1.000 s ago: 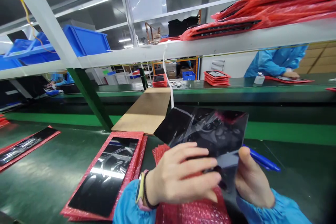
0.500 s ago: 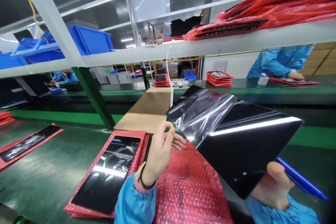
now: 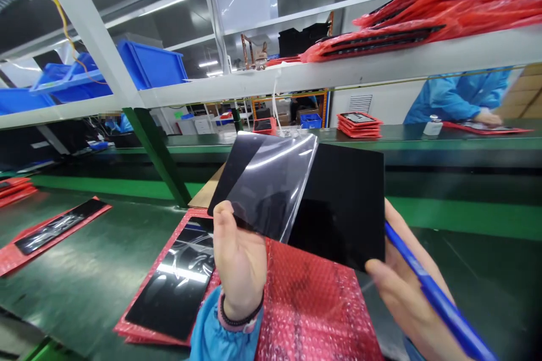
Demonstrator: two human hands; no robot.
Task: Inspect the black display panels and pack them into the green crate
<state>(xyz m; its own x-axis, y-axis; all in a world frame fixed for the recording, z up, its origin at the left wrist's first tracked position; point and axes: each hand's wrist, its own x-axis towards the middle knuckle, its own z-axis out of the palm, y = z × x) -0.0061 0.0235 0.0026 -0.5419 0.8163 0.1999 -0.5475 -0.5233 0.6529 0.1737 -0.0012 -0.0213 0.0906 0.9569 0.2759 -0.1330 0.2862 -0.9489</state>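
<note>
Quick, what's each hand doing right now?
Left hand: closed at the lower left edge of the black screen panel.
Right hand: closed, holding the panel's right end, with a blue pen too.

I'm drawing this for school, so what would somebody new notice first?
Probably the shiny black panel in the middle, gripped by the right hand, with clear film across part of it. Then the bright blue pen lying along that hand. Red bubble wrap glows below the panel, and puffy red packs fill the top right shelf.
</note>
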